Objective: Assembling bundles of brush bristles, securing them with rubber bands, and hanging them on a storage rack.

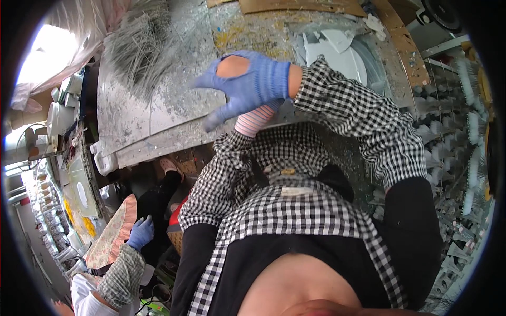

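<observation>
My right hand (253, 79) wears a blue knit glove with a round hole over its back. It reaches leftward across my body above the worktable (179, 105). Its thumb and fingers are apart, the fingertips a little blurred, and nothing shows between them. My left forearm comes up beneath it, with a pink striped cuff (254, 121) at the wrist. The right hand covers the left hand's fingers, so what they hold, if anything, is hidden. Beyond both hands, a loose pile of thin grey strands (139, 50) lies on the table's far left.
At the table's right, a clear shallow tray (375, 63) holds a round white plate-like piece (356, 64). Crumpled white tissue (375, 26) lies near a wooden strip (408, 50). Racks of grey tufts (443, 131) stand at right. A co-worker's blue-gloved hand (141, 233) is at lower left.
</observation>
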A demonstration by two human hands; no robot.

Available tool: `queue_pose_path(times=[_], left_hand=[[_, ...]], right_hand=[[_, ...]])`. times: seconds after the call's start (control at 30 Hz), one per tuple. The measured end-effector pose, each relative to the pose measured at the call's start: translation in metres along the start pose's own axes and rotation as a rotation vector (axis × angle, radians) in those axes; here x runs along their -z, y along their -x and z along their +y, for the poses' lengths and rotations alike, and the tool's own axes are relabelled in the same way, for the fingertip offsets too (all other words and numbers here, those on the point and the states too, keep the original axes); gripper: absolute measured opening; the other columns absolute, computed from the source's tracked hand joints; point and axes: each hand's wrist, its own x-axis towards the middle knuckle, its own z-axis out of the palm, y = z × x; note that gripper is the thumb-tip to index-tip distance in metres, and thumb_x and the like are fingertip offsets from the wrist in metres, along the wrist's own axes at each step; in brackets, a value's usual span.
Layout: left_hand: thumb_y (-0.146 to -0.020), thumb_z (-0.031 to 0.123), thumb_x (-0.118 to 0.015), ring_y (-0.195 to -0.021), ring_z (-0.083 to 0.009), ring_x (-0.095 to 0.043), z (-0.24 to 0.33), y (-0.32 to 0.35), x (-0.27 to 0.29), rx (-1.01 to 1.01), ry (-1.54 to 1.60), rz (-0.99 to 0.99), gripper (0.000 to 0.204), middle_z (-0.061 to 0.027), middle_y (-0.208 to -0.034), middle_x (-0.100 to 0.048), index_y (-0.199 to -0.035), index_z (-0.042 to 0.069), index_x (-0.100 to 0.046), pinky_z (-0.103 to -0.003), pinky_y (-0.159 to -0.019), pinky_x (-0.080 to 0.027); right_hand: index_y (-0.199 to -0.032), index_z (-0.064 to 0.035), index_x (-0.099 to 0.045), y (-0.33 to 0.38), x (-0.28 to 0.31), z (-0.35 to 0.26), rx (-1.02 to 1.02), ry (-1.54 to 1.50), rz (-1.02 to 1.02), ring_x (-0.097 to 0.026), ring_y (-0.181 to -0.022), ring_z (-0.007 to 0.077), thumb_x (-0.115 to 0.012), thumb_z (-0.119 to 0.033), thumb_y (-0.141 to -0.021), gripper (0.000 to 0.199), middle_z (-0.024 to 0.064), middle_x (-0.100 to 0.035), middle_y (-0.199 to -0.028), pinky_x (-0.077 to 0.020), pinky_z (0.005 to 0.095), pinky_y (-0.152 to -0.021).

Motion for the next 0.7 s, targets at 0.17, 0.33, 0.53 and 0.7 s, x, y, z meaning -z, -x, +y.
queue_pose_path(times=[0.17,0.33,0.53,0.7], left_hand=[[-0.09,0.017,-0.066,-0.099,-0.0184,-0.067,0.302,-0.273,0.026,0.223,0.972,-0.24,0.032,-0.0097,-0.108,-0.069,-0.119,0.006,-0.063,-0.031,-0.09,-0.052],[-0.083,-0.002,-0.072,-0.079,-0.0152,-0.069,0.38,-0.362,0.072,0.243,1.662,-0.052,0.019,-0.0062,-0.087,-0.071,-0.101,0.002,-0.068,-0.027,-0.073,-0.055],[-0.08,0.009,-0.077,-0.078,-0.0182,-0.071,0.392,-0.338,0.047,0.273,1.61,-0.162,0.018,-0.0047,-0.089,-0.074,-0.095,0.002,-0.07,-0.029,-0.074,-0.055],[-0.076,0.009,-0.078,-0.078,-0.0189,-0.063,0.385,-0.338,0.051,0.854,2.135,-0.513,0.029,-0.0076,-0.084,-0.065,-0.101,0.003,-0.063,-0.034,-0.076,-0.054]], right_hand=[[-0.156,-0.0185,-0.028,0.012,-0.004,0.037,0.649,-0.405,0.608,-0.05,-0.133,0.0298,-0.091,-0.039,-0.059,0.117,0.0121,-0.053,-0.142,-0.035,0.0498,-0.117],[-0.15,-0.0061,-0.036,0.04,-0.108,0.096,0.177,-0.205,0.569,-0.043,-0.136,0.0377,-0.089,-0.056,-0.055,0.119,0.0204,-0.046,-0.144,-0.0296,0.0486,-0.118],[-0.148,-0.0036,-0.036,0.012,-0.215,0.126,-0.088,0.021,0.628,-0.03,-0.143,0.0395,-0.077,-0.064,-0.065,0.111,0.0199,-0.039,-0.149,-0.0171,0.0491,-0.122],[-0.15,-0.0039,-0.03,0.02,-0.193,0.087,-0.11,-0.188,0.795,-0.043,-0.136,0.0346,-0.082,-0.049,-0.068,0.107,0.019,-0.047,-0.143,-0.0321,0.0446,-0.116]])
